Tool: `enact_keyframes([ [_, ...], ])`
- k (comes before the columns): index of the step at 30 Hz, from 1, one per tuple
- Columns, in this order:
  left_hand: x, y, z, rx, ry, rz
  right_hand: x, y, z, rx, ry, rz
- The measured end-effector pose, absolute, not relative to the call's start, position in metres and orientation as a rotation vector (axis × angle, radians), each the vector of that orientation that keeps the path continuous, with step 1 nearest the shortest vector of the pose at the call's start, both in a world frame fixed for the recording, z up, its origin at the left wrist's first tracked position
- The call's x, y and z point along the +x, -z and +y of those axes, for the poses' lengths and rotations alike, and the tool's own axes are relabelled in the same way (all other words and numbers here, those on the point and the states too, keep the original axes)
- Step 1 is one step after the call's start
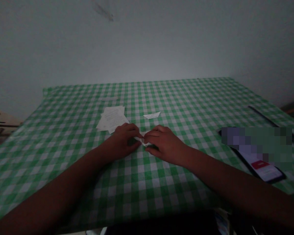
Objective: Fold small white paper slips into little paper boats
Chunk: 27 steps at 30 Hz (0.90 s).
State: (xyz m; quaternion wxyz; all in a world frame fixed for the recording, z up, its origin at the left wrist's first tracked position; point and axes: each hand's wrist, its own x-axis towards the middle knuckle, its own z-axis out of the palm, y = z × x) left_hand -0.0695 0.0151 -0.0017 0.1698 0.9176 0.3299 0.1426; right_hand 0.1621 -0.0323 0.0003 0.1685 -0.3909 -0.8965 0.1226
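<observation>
My left hand [125, 141] and my right hand [162, 143] meet over the middle of the table, both closed on one small white piece of paper [146, 144]. Thumbs and fingertips pinch it from either side, and most of it is hidden under the fingers. It looks folded. Just beyond the hands lies a small folded paper [152, 115] with slanted ends and lines of print. A loose stack of printed paper sheets [112, 117] rests close behind my left hand.
A green and white checked tablecloth [142, 186] covers the table. To the right lies a phone [267, 173] with a lit screen, partly blurred out. Behind it is a thin dark rod-like thing [263, 116]. A plain wall [142, 42] stands behind the far edge.
</observation>
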Motion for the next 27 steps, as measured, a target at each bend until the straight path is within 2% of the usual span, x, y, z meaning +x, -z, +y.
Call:
enact_keyframes([
  [13,-0.0699,-0.0004,0.0167,2.755,-0.331,0.813,0.16,0.0075,-0.0266,-1.127,0.026,-2.639],
  [21,-0.0643,-0.0017,0.0158,2.884,-0.298,0.842,0.1627,0.0069,-0.0243,-1.112,-0.099,-2.573],
  [27,-0.0624,-0.0035,0.0157,2.893,-0.301,0.817,0.1566,0.0089,-0.0268,-1.129,-0.014,-2.613],
])
